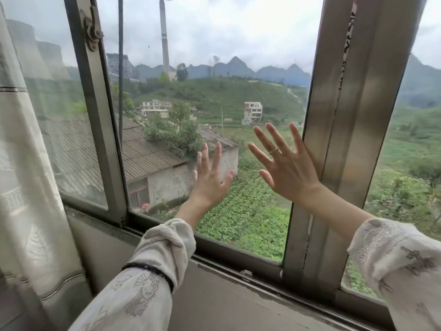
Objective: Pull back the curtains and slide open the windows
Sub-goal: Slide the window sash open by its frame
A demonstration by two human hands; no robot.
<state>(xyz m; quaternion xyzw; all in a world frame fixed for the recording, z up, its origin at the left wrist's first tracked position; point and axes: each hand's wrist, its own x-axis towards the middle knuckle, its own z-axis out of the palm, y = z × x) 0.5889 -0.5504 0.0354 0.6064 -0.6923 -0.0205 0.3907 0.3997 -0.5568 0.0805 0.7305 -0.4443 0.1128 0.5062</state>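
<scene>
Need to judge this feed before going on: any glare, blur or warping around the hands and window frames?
Head view: soft overcast daylight, no glare; left hand and right hand fairly sharp; curtain at left edge blurred; wide-angle lens tilts the left frame and right frame outward; left pane hazy.

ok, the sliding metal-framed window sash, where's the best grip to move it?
Grip the sliding metal-framed window sash by its upright steel stile, from the room side. The glass gives flat palms only friction; the stile's raised edge, beside the right hand, likely gives fingers purchase.
</scene>
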